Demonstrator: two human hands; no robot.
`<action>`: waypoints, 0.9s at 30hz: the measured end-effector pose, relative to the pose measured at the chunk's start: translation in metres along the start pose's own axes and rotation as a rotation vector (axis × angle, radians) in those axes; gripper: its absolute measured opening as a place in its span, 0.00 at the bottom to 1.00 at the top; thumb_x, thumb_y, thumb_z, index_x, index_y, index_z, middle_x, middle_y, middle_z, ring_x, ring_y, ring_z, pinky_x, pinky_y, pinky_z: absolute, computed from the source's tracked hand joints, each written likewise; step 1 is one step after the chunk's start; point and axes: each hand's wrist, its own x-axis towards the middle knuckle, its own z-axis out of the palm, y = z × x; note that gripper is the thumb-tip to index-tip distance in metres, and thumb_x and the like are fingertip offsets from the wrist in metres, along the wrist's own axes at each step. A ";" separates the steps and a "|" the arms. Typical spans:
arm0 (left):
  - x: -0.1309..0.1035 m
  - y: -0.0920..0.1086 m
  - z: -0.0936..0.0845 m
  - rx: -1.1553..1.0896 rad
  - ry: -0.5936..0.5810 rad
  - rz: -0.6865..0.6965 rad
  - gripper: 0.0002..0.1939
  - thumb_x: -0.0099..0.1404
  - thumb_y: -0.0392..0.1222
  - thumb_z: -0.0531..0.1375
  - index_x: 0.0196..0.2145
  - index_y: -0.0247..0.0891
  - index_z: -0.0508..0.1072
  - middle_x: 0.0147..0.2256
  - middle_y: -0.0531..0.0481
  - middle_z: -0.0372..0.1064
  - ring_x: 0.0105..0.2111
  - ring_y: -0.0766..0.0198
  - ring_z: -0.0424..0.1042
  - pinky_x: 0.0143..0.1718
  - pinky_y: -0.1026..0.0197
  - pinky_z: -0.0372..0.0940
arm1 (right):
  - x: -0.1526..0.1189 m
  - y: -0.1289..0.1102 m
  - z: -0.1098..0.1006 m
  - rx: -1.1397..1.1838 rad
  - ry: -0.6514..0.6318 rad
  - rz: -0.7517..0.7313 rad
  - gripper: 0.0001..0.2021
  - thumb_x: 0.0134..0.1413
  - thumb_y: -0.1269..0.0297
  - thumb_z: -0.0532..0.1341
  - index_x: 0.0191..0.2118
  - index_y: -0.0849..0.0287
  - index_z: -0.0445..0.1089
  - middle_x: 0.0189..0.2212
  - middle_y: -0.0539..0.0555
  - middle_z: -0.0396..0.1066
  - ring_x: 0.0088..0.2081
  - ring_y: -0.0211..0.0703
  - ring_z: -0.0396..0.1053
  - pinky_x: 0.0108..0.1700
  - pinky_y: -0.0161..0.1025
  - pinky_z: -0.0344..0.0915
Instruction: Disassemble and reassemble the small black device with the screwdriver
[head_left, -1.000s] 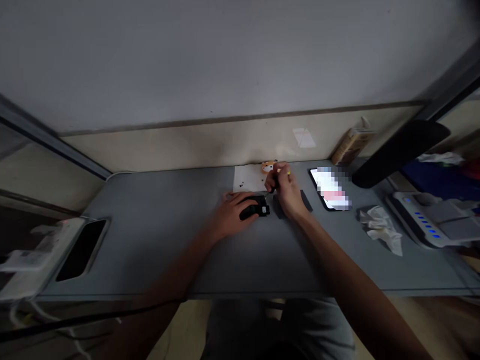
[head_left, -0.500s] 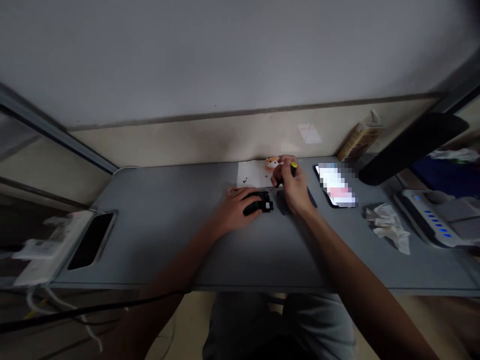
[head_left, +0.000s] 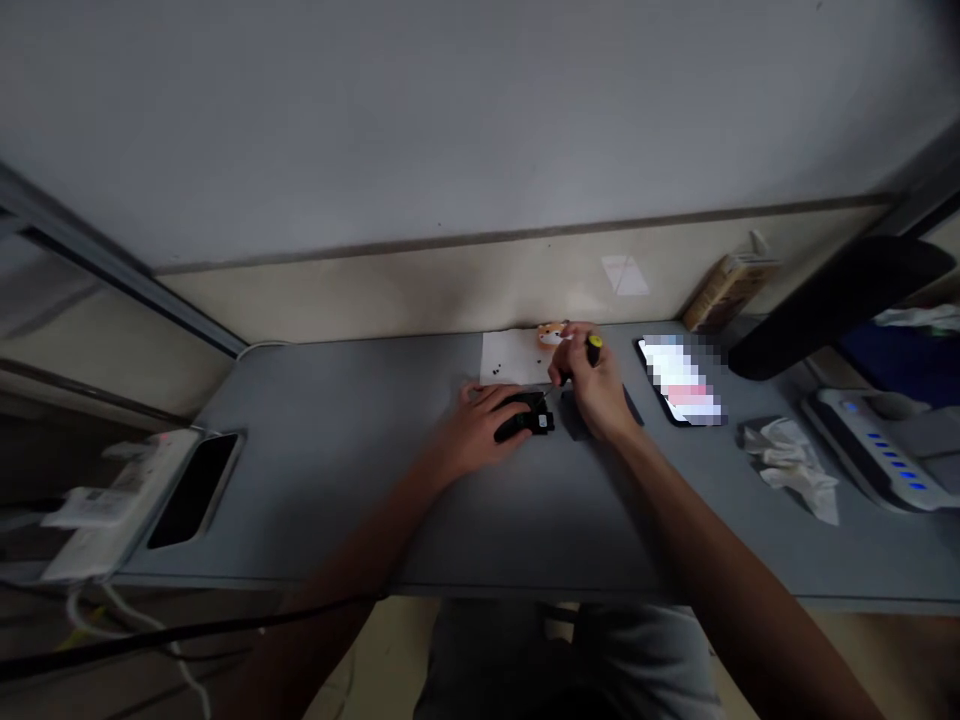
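Note:
Near the middle of the grey desk (head_left: 330, 450), my left hand (head_left: 480, 430) grips a small black device (head_left: 541, 420) that lies on the surface. My right hand (head_left: 592, 385) is closed around a screwdriver (head_left: 594, 345) with a yellow end on its handle, and the thin shaft points down at the device. Behind the device lies a white sheet (head_left: 510, 352) with several tiny dark pieces on it. An orange and white animal-faced item (head_left: 551, 335) is at the sheet's right side, partly behind my right fingers. A dark flat piece (head_left: 576, 415) lies under my right hand.
Right of my hands are a lit phone (head_left: 679, 380), crumpled tissue (head_left: 795, 465), a device with blue lights (head_left: 885, 450), a carton (head_left: 727, 290) and a black cylinder (head_left: 840, 305). A dark phone (head_left: 196, 490) and white power strip (head_left: 127, 510) are at the left.
The whole view has shifted slightly, so everything appears a little lower and further right. Both hands keep their holds, with the screwdriver still at the device.

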 end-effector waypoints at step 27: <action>0.000 -0.004 0.001 -0.022 -0.033 -0.002 0.16 0.74 0.52 0.58 0.53 0.46 0.76 0.59 0.45 0.71 0.58 0.51 0.70 0.62 0.42 0.57 | 0.005 0.002 -0.006 0.046 0.038 0.048 0.24 0.56 0.34 0.59 0.37 0.51 0.71 0.27 0.48 0.66 0.29 0.41 0.66 0.35 0.41 0.65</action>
